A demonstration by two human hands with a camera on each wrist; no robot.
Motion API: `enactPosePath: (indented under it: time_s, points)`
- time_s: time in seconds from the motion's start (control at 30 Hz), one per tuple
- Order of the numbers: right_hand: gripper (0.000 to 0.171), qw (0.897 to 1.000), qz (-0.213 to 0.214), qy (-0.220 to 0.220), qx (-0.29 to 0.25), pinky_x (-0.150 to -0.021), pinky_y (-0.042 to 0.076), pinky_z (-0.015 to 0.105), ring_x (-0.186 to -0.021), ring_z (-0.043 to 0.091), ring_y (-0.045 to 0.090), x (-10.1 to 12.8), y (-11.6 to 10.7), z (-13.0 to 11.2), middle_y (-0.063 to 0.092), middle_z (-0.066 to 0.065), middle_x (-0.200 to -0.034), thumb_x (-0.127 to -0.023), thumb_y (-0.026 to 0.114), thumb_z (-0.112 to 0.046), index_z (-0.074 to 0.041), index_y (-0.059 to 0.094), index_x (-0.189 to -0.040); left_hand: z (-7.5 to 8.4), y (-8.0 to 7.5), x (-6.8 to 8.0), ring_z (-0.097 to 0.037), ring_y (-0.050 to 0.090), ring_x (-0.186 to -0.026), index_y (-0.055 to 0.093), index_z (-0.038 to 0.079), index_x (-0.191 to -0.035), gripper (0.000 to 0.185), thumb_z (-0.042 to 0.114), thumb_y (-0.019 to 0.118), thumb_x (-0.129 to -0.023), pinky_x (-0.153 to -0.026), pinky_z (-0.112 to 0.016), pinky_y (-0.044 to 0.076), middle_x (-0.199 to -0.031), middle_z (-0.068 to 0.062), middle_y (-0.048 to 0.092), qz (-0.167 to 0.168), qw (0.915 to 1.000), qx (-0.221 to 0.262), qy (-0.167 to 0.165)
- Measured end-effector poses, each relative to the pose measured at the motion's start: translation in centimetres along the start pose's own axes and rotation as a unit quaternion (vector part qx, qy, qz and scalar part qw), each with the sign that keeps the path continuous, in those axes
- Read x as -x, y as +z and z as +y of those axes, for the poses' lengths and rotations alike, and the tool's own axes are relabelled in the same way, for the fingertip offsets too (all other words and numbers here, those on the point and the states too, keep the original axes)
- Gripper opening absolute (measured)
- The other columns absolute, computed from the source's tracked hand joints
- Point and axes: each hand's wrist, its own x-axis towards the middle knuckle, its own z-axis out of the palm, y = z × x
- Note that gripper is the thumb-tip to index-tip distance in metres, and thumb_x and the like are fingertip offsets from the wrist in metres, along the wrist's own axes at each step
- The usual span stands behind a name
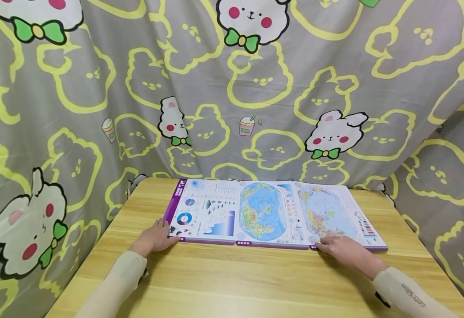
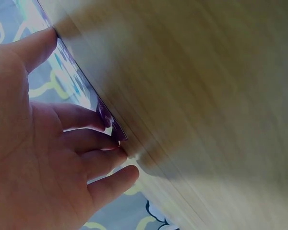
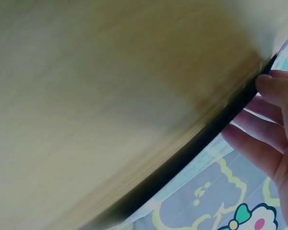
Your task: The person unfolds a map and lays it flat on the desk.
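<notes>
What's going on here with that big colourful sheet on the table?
A person sits at a wooden table with a long fold-out map sheet lying open and flat in front of them. It shows world maps and some charts, with a purple border. The left hand rests at the sheet's near left corner, fingers touching its edge, and the right hand rests on its near right corner. A grey cloth with cartoon bunnies hangs behind the table.

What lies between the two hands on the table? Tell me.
In the head view, the map sheet's near purple edge spans from the left hand to the right hand, over the wooden table.
</notes>
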Motion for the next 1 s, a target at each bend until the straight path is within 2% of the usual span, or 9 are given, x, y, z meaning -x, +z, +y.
enactPosePath:
  time_s: [0.13,0.63,0.73,0.83,1.0]
  points:
    - [0.038,1.000,-0.014,0.006,0.000,-0.070,0.055,0.041,-0.084,0.028,0.065,0.1,-0.1,0.0,0.067,0.014,-0.099,-0.074,0.065,0.005,-0.009,0.070,-0.109,0.0,0.0,0.1,-0.051,0.020,-0.133,0.026,-0.020,-0.138,0.090,0.053,0.051,-0.091,-0.106,-0.060,0.024,-0.144,-0.039,0.019,0.001,1.0000,0.003,0.004]
    - [0.037,1.000,0.004,0.012,-0.002,-0.071,0.055,0.044,-0.084,0.030,0.065,0.5,-0.2,-0.2,0.066,0.014,-0.098,-0.072,0.065,0.006,-0.009,0.072,-0.105,0.0,0.0,0.1,-0.052,0.020,-0.133,0.026,-0.020,-0.137,0.092,0.054,0.052,-0.090,-0.105,-0.061,0.025,-0.145,-0.039,0.018,0.006,0.9999,0.010,0.010]
    - [0.034,1.000,0.019,0.003,-0.002,-0.071,0.055,0.044,-0.084,0.029,0.065,0.5,-0.1,-0.2,0.067,0.012,-0.096,-0.073,0.065,0.003,-0.008,0.072,-0.104,0.1,0.0,0.3,-0.051,0.022,-0.132,0.027,-0.020,-0.137,0.090,0.051,0.056,-0.090,-0.105,-0.060,0.026,-0.145,-0.039,0.018,0.023,0.9996,0.008,0.016]
    - [0.031,0.999,0.030,0.014,-0.017,-0.073,0.055,0.044,-0.085,0.028,0.065,0.3,-0.3,-0.3,0.067,0.011,-0.095,-0.074,0.067,0.001,-0.007,0.072,-0.103,0.6,-0.2,0.6,-0.051,0.025,-0.131,0.031,-0.020,-0.136,0.084,0.046,0.058,-0.090,-0.105,-0.058,0.027,-0.144,-0.039,0.019,0.053,0.9979,-0.002,0.035]
    - [0.026,0.995,0.030,0.071,-0.060,-0.075,0.054,0.044,-0.088,0.029,0.064,-0.6,-1.1,-0.9,0.067,0.012,-0.099,-0.079,0.072,-0.005,-0.005,0.070,-0.104,2.5,-1.4,0.8,-0.051,0.024,-0.132,0.039,-0.015,-0.135,0.074,0.044,0.054,-0.093,-0.104,-0.060,0.027,-0.145,-0.037,0.022,0.085,0.9941,-0.023,0.063]
